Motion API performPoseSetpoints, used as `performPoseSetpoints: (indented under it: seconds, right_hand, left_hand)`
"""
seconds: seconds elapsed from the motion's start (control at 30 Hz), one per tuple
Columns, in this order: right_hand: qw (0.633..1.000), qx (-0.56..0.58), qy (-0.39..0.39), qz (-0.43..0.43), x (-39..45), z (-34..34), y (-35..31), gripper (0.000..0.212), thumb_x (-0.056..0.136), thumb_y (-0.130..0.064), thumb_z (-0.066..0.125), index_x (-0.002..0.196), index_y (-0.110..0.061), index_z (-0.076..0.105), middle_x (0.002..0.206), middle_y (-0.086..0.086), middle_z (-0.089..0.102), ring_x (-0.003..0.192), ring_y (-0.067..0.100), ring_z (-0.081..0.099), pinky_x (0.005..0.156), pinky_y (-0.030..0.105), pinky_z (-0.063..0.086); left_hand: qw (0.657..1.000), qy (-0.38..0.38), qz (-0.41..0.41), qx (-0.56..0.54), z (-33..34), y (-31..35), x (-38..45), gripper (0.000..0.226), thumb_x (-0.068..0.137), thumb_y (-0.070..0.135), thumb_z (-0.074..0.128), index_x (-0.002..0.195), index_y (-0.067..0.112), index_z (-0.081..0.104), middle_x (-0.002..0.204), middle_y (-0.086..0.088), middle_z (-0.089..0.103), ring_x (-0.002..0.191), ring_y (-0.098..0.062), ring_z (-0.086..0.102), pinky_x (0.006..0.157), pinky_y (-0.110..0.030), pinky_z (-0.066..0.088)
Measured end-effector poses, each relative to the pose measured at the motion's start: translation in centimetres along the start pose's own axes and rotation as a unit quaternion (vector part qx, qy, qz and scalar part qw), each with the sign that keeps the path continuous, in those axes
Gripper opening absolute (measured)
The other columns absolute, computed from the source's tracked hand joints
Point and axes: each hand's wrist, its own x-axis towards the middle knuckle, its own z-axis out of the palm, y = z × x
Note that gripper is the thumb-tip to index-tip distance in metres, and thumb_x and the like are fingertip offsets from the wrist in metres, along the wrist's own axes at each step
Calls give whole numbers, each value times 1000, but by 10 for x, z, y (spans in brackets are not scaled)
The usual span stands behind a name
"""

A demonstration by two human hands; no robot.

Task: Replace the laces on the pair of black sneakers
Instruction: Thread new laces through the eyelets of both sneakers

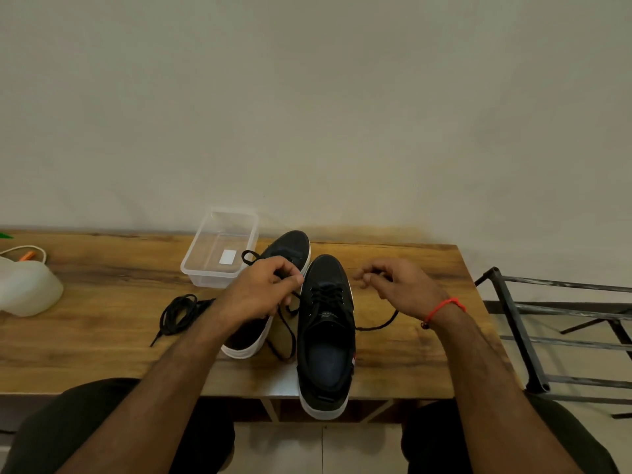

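Two black sneakers with white soles stand on the wooden table [102,350]. The right sneaker [325,340] is partly laced with a black lace [325,295], and its heel hangs over the front edge. The left sneaker [290,251] sits behind my left arm, mostly hidden. My left hand [263,289] pinches one end of the lace, which loops down between the shoes. My right hand [396,285] pinches the other end to the right of the shoe; that strand [379,325] curves back to the eyelets. A loose bundled black lace [178,313] lies at the left.
A clear plastic box [219,248] stands behind the shoes by the wall. A translucent white container [27,289] and a white cord sit at the table's left end. A black metal rack [547,336] stands right of the table. My knees are below the front edge.
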Motion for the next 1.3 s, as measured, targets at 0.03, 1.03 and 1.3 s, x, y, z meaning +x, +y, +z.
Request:
performPoseSetpoints:
  seconds: [0.03, 1.03, 1.3]
  right_hand:
    - [998, 47, 28, -19, -1, -2, -5, 23, 102, -12, 53, 104, -28, 70, 90, -7, 73, 64, -3, 54, 66, 24, 48]
    - [913, 296, 228, -161, -64, -88, -184, 10, 93, -16, 70, 97, -23, 76, 96, -4, 75, 95, 14, 68, 84, 30, 58]
    - [912, 276, 257, -160, -65, -92, -194, 23, 87, -15, 76, 107, -22, 68, 89, -5, 77, 88, 2, 70, 79, 14, 51]
  left_hand:
    - [999, -3, 6, -34, -5, 5, -3, 9, 102, 29, 59, 103, 22, 65, 65, 2, 64, 44, -7, 49, 44, -22, 39]
    - [941, 171, 208, -207, -63, 175, -90, 9, 90, 23, 76, 96, 25, 81, 98, 10, 77, 47, -11, 49, 42, -20, 35]
    - [914, 247, 246, -208, -60, 188, -83, 26, 81, 23, 85, 103, 31, 74, 87, 8, 77, 47, -10, 52, 52, -20, 48]
